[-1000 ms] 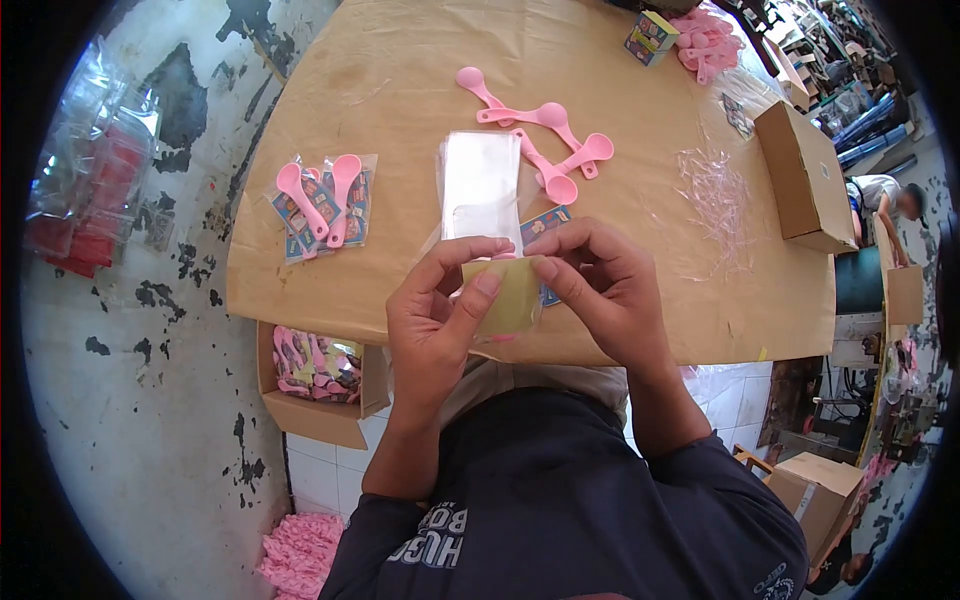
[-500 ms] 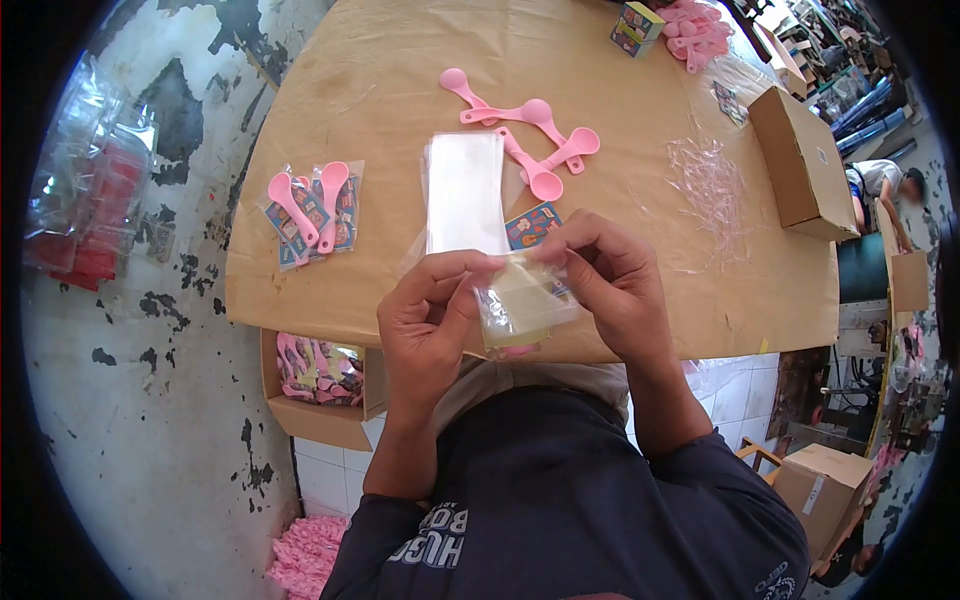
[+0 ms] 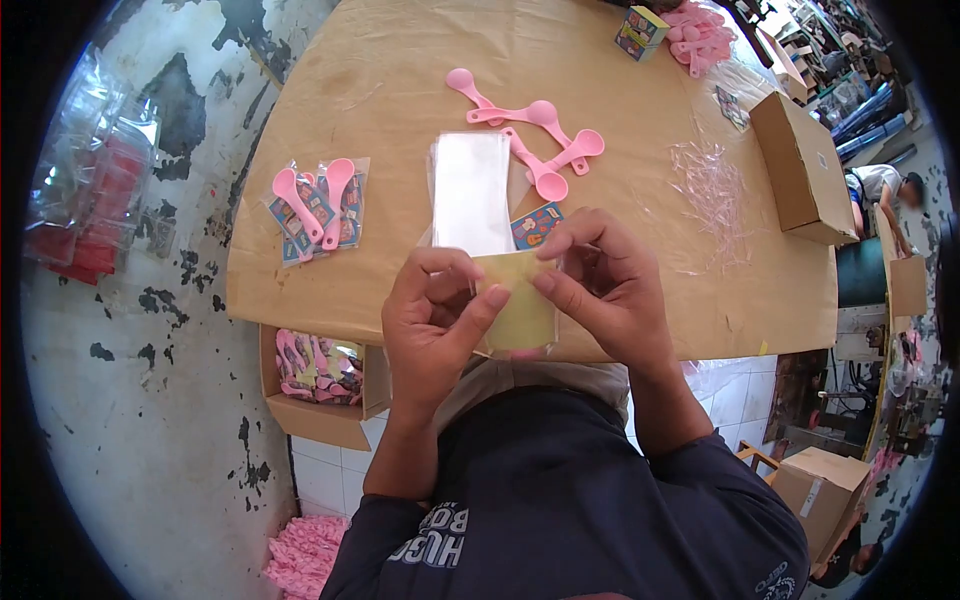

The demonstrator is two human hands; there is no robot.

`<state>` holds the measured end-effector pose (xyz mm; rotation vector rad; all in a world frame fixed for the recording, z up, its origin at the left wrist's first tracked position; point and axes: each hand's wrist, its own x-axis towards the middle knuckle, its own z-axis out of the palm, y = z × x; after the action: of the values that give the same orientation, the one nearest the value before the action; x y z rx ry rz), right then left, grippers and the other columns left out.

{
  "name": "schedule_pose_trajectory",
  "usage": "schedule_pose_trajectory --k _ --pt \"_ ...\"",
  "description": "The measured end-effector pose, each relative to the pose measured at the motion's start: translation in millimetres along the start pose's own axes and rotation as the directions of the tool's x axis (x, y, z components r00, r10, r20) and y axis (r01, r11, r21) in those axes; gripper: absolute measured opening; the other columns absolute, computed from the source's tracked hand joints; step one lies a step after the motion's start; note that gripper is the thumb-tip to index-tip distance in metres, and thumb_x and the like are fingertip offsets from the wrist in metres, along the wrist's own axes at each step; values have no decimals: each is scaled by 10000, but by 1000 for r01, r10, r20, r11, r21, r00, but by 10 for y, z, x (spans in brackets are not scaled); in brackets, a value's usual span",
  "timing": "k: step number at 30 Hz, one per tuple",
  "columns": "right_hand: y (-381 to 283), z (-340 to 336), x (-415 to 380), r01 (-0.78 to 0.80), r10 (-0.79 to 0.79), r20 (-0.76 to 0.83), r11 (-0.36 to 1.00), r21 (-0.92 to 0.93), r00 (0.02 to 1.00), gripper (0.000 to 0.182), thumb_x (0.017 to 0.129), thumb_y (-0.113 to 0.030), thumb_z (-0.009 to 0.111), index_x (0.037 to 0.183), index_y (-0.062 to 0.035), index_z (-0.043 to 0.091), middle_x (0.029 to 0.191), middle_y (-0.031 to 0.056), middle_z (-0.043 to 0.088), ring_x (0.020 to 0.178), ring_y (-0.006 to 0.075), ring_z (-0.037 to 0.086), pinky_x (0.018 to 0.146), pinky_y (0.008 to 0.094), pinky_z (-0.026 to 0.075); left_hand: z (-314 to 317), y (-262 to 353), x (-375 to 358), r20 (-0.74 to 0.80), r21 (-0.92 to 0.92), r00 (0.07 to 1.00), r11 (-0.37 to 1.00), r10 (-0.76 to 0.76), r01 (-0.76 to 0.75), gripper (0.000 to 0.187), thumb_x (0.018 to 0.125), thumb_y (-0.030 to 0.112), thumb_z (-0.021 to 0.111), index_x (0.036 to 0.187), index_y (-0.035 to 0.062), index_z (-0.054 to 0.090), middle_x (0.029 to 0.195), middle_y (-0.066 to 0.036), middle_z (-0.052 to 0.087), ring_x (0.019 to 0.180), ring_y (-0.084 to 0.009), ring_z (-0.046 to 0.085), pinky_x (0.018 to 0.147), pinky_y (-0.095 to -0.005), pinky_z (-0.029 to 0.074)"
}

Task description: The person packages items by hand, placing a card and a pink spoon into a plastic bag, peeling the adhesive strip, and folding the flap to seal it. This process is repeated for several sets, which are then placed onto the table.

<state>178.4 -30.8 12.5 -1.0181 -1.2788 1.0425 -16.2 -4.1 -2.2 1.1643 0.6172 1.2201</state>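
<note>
Between my two hands, near the table's front edge, is a clear plastic bag [image 3: 522, 312] with a yellowish card face inside and a bit of pink showing at its lower end. My left hand [image 3: 432, 308] pinches its left side between thumb and fingers. At the upper right corner, the thumb and fingers of my right hand [image 3: 612, 290] are closed on the same bag. Just beyond lie a stack of clear empty bags [image 3: 472, 190] and a blue printed card [image 3: 537, 222], partly covered by my right hand. Several pink measuring spoons [image 3: 543, 113] lie past the stack.
Filled bags with pink spoons [image 3: 318, 210] lie on the left. Thin plastic strips [image 3: 712, 200] and a cardboard box [image 3: 800, 165] are on the right. A small card box [image 3: 640, 32] and a pink spoon pile [image 3: 695, 38] stand far back. An open carton [image 3: 318, 415] sits below the table's left edge.
The bag's loose, crinkled top has been drawn down or folded, and the yellowish card now shows flat and upright. Both hands stay on the bag, with the left thumb now pressed on its face.
</note>
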Motion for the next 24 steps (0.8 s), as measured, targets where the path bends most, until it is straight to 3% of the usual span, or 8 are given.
schedule_pose_trajectory --k 5,7,10,12,15,19,21,24 --pt "41 85 25 62 -54 -72 990 128 996 356 906 39 753 1232 -23 623 968 -44 570 663 -12 374 587 185 323 -13 80 29 6 -97 994 989 -112 112 288 961 -29 694 1242 -25 630 1098 -170 755 994 -174 730 867 -289 589" --pt "54 96 40 88 -74 -88 982 170 993 392 895 41 762 1253 -29 620 967 -47 569 649 -10 370 575 188 319 -165 0 26 135 173 990 985 -46 23 290 963 -44 679 1251 -39 646 1120 -166 754 1021 -180 723 888 -301 583" --pt "50 101 68 42 -45 -82 998 -36 996 384 878 15 777 1232 -40 639 944 -28 583 597 13 366 549 209 321 -304 6 33 69 334 997 941 41 -62 264 940 -77 679 1203 -62 661 1168 -175 743 1077 -207 716 943 -328 567" --pt "66 96 85 65 -94 -48 906 -417 994 304 880 -19 770 1167 -49 677 918 0 590 557 43 368 530 232 319 -418 55 127 60 286 984 942 165 -175 266 933 -93 664 1198 -63 657 1209 -188 725 1127 -218 698 982 -339 547" --pt "58 63 80 52 -116 -103 874 -483 988 200 891 -48 758 1083 -49 702 910 25 603 545 56 385 523 244 319 -740 194 258 0 381 929 859 369 -341 269 935 -129 580 1182 -46 647 1336 -218 662 1276 -245 625 1085 -359 482" --pt "43 -71 66 25 -130 -150 830 -558 980 141 916 -86 745 1044 -42 705 904 49 612 543 83 407 525 268 343 -1092 267 381 -218 462 872 833 438 -303 258 959 -91 530 1184 -30 640 1309 -188 673 1237 -212 633 1084 -331 467" --pt "5 -123 57 -98 -38 -175 702 -706 984 193 941 -197 749 1040 -43 687 932 92 611 629 167 539 580 335 435 -1145 259 431 -351 505 807 822 475 -264 256 974 -66 498 1185 -19 636 1291 -168 681 1210 -190 638 1084 -311 457" --pt "82 -142 16 -173 27 -194 581 -796 981 364 932 -350 758 1101 -46 649 977 120 601 803 277 640 679 421 500 -948 131 357 -205 500 902 833 380 -237 251 988 -39 525 1212 -10 634 1177 -116 696 1093 -155 651 1009 -298 483"
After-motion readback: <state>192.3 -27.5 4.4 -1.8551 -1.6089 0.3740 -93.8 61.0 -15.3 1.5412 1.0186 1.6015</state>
